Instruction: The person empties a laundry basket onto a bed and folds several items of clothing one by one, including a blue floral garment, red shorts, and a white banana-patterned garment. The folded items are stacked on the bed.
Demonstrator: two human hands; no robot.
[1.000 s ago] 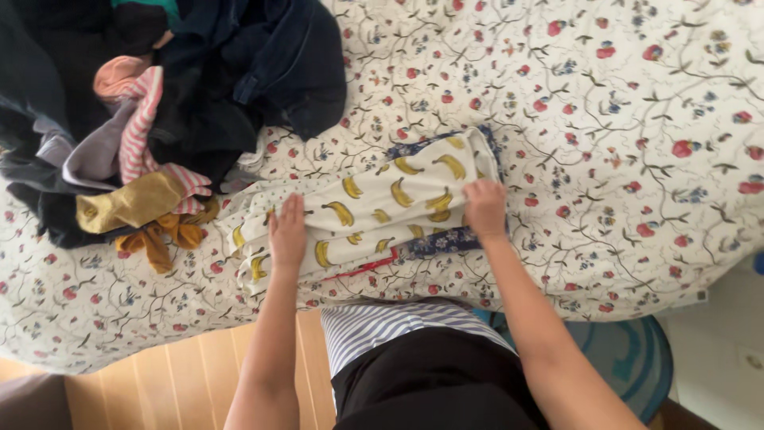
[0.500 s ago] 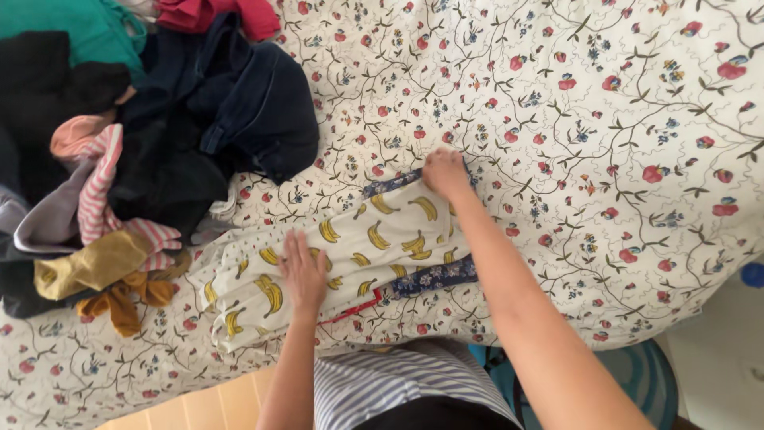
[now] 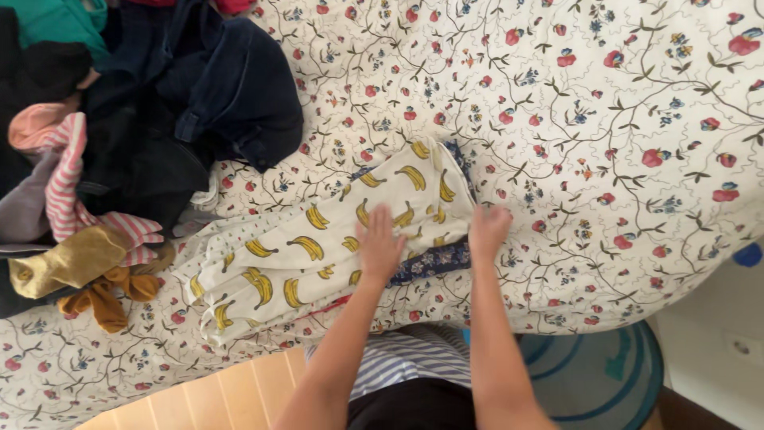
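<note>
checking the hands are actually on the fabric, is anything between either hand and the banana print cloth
Nothing visible. The left hand lies flat on the banana print cloth. The right hand rests at its right edge, by the blue floral fabric underneath. The clothes pile lies apart, on the left.

Single head cam, looks steeply down, close over bed (image 3: 605,119) edge w/ both forearms

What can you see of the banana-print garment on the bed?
The banana-print garment is soft white cloth with yellow bananas, lying flat and partly folded on the flowered bedspread. A dark blue flowered cloth shows beneath its right end. The left hand presses flat on it; the right hand rests at its right edge.
</note>
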